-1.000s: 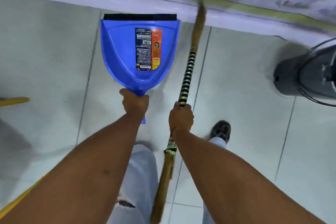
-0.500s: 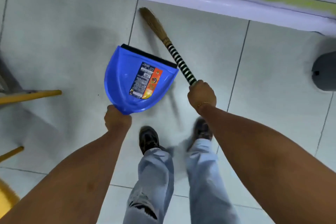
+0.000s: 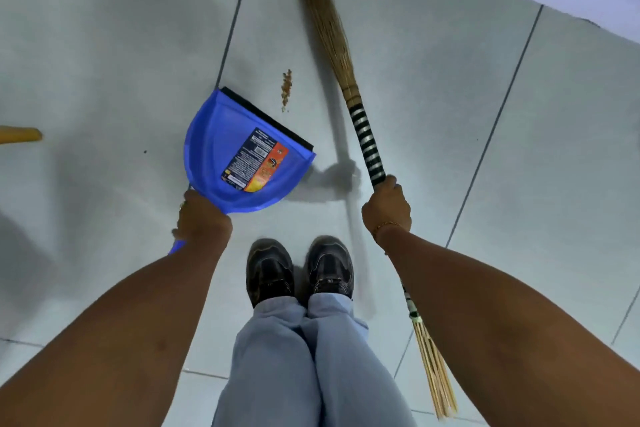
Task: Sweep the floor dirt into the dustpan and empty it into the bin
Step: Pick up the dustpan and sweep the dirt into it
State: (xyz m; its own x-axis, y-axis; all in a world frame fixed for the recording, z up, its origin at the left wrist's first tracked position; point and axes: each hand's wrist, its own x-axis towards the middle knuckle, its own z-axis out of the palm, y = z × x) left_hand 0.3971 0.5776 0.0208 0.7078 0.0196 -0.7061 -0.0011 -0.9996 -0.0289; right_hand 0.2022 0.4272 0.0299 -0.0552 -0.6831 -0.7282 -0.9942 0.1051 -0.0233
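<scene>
Both arms outstretched | left hand (image 3: 202,218) fingers clamp dustpan (image 3: 242,156) | right hand (image 3: 387,206) fingers clamp broom (image 3: 349,87)

Printed label (image 3: 255,160) stuck inside blue dustpan (image 3: 221,135), centre left of frame, dark panel of fine white print plus barcode, orange-red panel with round emblem beside it, lettering too small and blurred to be read, no other text seen

A: Which items are obscured?
B: The dustpan (image 3: 242,156) handle is mostly covered by the left hand (image 3: 202,224). The label (image 3: 256,160) print is too small to read.
A: Edge cut-offs?
B: The broom (image 3: 360,121) tip exits the top edge; a yellow bar (image 3: 19,134) is cut at the left edge.
</scene>
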